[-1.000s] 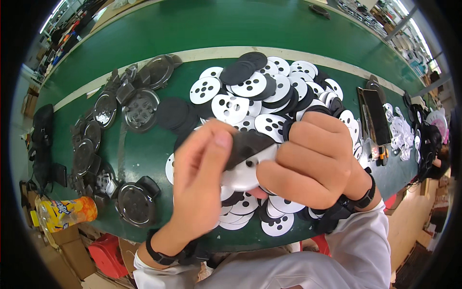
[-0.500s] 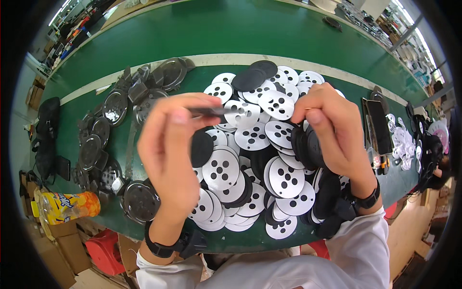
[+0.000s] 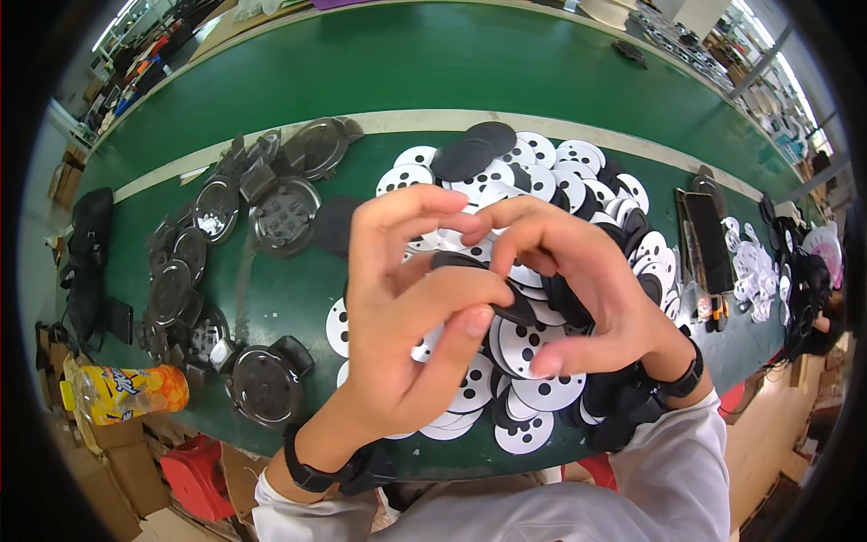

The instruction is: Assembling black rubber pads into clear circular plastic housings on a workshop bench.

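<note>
My left hand [image 3: 411,312] is closed at the middle of the picture, a thin black disc [image 3: 515,309] seen nearly edge-on gripped by its thumb and fingers. Close against it is my right hand [image 3: 587,285], its fingers curled over the disc's far side and its thumb held apart. The fingertips of both hands almost meet; whether the right ones touch the disc I cannot tell. Beneath them spreads a pile of white discs with black holes [image 3: 526,434], mixed with black discs [image 3: 462,160]. One black disc [image 3: 334,226] lies left of the pile.
Dark translucent round housings [image 3: 264,384] cover the green table's left side. An orange-labelled bottle [image 3: 135,393] is at the left edge. Rightward are a dark flat panel [image 3: 707,239] and small white parts [image 3: 757,271]. A red stool [image 3: 199,474] stands below the table.
My left hand has moved right and down with the black disc. My right hand has moved left to meet it, and its thumb has come away from its fingers.
</note>
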{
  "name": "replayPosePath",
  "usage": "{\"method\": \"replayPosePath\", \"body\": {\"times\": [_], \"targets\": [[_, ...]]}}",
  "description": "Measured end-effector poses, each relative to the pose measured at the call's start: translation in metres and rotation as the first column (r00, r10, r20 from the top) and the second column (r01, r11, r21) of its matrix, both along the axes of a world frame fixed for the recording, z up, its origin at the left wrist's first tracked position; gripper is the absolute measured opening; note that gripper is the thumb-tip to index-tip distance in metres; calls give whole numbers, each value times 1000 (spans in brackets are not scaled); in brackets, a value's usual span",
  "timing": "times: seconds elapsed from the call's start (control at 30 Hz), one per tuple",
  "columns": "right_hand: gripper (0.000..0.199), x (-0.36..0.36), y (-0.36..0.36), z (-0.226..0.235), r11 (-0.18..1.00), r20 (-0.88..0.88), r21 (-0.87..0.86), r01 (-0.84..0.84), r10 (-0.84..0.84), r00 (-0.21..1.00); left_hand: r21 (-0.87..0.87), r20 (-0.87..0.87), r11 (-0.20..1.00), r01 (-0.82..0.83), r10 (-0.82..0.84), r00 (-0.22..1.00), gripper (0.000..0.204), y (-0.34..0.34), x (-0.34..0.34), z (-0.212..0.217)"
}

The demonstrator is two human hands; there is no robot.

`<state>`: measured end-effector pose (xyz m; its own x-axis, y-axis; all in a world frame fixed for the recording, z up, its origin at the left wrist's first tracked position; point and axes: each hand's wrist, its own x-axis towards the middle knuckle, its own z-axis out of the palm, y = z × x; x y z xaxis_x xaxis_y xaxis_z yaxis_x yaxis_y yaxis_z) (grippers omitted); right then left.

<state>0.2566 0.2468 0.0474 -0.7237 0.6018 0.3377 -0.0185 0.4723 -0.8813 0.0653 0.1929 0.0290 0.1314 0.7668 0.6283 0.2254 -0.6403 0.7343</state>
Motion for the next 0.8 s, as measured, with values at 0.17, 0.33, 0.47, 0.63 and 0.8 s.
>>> {"method": "replayPosePath", "body": {"times": [0.17,0.33,0.47,0.63,0.8], "targets": [[51,-3,5,-3,976,-2,-190,-106,107,994,43,-55,998,41,-38,998,20,2,0,-1],[47,0,5,-3,929,-28,-340,-148,147,989,106,-142,992,66,-51,989,17,4,-4,1],[43,-1,5,0,986,1,-99,-137,138,990,139,-175,990,28,-4,985,11,2,-3,1],[38,-1,9,4,990,-3,17,-139,139,990,236,-260,971,27,36,965,13,1,-2,1],[35,2,7,6,985,69,154,-75,64,996,195,-163,978,70,-39,986,10,3,2,1]]}}
